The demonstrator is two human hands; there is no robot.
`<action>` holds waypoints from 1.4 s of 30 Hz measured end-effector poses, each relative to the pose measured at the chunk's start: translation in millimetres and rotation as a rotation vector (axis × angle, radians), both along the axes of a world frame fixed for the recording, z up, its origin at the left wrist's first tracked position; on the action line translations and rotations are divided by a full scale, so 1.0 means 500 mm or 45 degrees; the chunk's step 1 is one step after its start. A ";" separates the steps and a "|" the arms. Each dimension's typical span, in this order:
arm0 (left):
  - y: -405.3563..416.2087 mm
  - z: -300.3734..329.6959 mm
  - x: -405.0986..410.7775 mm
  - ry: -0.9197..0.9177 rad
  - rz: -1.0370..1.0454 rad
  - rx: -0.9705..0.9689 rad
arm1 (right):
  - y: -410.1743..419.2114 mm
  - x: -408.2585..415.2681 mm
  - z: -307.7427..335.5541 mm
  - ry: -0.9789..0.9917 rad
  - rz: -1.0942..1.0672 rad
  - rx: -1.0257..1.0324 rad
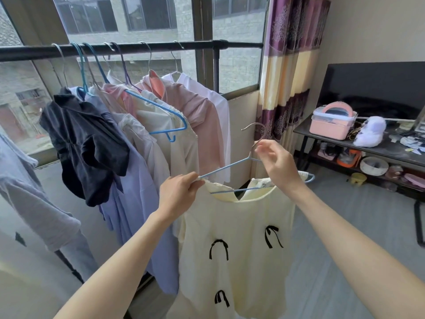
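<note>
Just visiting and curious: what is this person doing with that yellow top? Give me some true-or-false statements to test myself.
1. The pale yellow top sits on a light blue hanger. True.
2. The hanger already hangs from the black rail. False: both hands hold it in the air, lower than the rail.
3. The left hand grips the hanger's end at the top's shoulder. True.
4. The right hand hangs idle. False: it pinches the hanger's neck.
5. The top bears red bows. False: they are black bows.
</note>
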State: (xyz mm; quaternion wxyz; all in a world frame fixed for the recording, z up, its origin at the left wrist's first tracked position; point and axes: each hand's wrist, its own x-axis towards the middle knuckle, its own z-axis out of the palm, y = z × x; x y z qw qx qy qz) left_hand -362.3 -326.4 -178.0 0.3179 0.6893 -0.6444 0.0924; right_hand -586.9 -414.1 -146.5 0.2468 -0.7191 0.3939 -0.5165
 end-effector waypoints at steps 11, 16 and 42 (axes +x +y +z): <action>0.001 -0.012 0.068 0.124 0.019 0.086 | -0.050 -0.076 -0.109 0.618 -0.718 0.464; 0.016 -0.029 0.094 0.170 -0.095 0.217 | 0.016 0.013 -0.072 0.681 0.034 0.015; 0.269 0.299 0.463 -0.514 0.756 0.554 | 0.197 0.641 0.335 0.393 0.998 0.703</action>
